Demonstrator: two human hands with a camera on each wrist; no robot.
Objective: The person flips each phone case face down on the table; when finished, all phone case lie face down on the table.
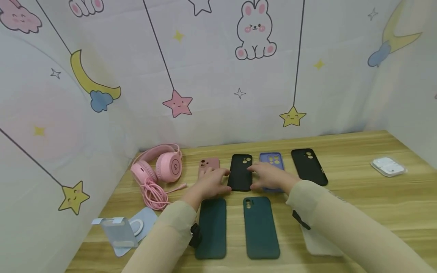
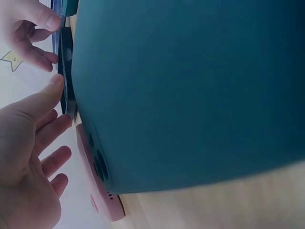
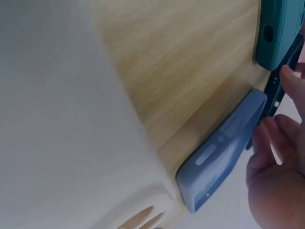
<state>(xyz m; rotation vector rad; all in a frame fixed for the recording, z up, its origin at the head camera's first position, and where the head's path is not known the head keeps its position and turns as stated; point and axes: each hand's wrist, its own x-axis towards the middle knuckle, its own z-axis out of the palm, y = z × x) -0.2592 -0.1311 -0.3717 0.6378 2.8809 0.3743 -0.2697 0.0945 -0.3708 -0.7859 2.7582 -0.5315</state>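
Note:
A black phone case (image 1: 240,174) lies on the table between both hands, its camera cutouts at the far right corner. My left hand (image 1: 211,184) is at its left edge, thumb near the lower corner and fingers loosely extended. Along the right edge is my right hand (image 1: 271,176), an index fingertip at the rim. A purple phone case (image 1: 277,157) is partly hidden under the right hand. Behind the left hand a pink phone case (image 1: 212,163) shows in part. Two dark teal phone cases (image 1: 262,227) (image 1: 212,231) lie nearer the front.
Another black case (image 1: 308,167) lies to the right. A white case (image 1: 317,240) is partly under the right forearm. Pink headphones (image 1: 170,167) with a coiled cable and a light-blue folding stand (image 1: 117,233) stand left. White earphones in clear packaging (image 1: 388,167) lie far right.

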